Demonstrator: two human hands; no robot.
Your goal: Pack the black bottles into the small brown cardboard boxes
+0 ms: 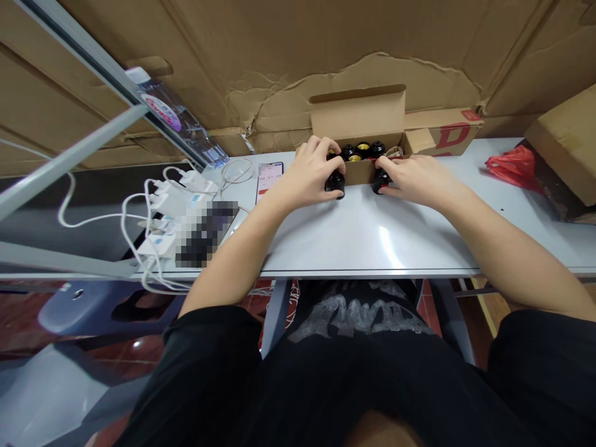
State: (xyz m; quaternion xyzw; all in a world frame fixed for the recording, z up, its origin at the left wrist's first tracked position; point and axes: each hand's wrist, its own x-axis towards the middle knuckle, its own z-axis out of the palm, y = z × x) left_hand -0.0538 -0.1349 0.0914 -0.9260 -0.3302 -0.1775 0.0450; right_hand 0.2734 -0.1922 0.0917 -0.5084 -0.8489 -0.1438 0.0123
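An open cardboard box (361, 174) stands at the back of the white table, its lid flap raised behind it. Inside are several black lamp holders (377, 149), some showing brass-coloured screw threads. In front of the box's left end, my left hand (313, 171) is closed around a black lamp holder (336, 182). My right hand (414, 177) grips another black lamp holder (380, 180) between thumb and fingers, by the box's front wall. A bit of red shows on that one. Fingers partly cover both pieces.
A phone (269, 177) showing a timer lies left of my left hand. Farther left are a power strip with white plugs (174, 198), a pixelated dark device (209, 233) and a bottle (179, 121). Rightward are a closed box (454, 133), red plastic bag (514, 167) and large carton (568, 143).
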